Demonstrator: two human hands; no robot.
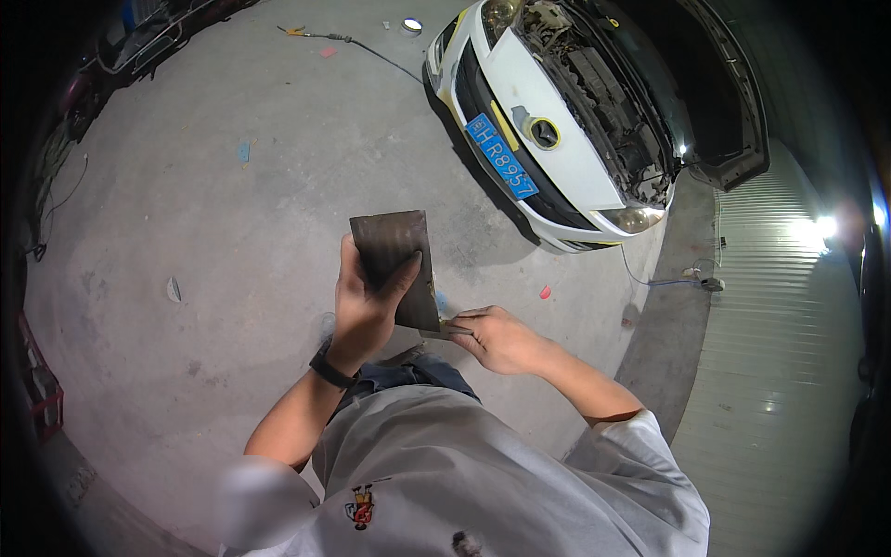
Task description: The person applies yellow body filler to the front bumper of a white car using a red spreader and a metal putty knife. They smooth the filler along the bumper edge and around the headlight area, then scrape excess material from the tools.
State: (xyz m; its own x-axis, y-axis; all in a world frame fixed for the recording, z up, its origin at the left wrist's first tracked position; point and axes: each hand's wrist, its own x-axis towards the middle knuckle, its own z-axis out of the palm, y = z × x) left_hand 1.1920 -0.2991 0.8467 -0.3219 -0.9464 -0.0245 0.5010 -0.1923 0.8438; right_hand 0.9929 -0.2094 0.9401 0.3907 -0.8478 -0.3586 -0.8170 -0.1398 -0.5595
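Note:
My left hand (364, 311), with a dark band at the wrist, grips a dark, flat rectangular board (392, 237). Its thumb lies across the face of the board and the other fingers are behind it. At the board's lower right corner, my right hand (498, 340) is closed on a thin, flat scraper (433, 333), which meets the board's edge. Small yellowish smears show along that edge. Much of the scraper is hidden by my fingers and the board.
Ahead to the right stands a white car (506, 88) with its hood (719, 84) raised and yellow tape on its front. An air hose with a nozzle (348, 39) lies on the floor beyond. A corrugated wall (766, 306) runs along the right. Small scraps, including a red piece (545, 291), dot the floor.

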